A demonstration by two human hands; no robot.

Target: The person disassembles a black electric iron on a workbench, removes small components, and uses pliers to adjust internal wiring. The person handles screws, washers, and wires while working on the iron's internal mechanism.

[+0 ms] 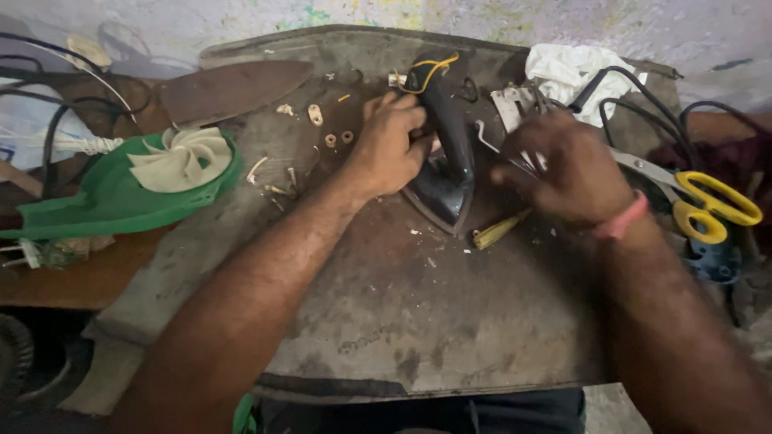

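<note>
Board (418,321): worn, bottom centre.
Left hand (392,145): clasps black iron (445,153), centre.
Right hand (567,165): blurred, grip unclear.
Scissors (708,205): right edge.

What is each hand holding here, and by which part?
Left hand grips the black iron by its handle. Right hand is blurred; its hold cannot be told.

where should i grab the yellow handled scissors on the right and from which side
Judging by how they lie, take the scissors by the yellow loops at the right end, coming from the right or from above. The blades point left, toward the right hand, which partly hides them, and black cables crowd the far side. The loops lie flat and exposed, the safest grip.
</note>
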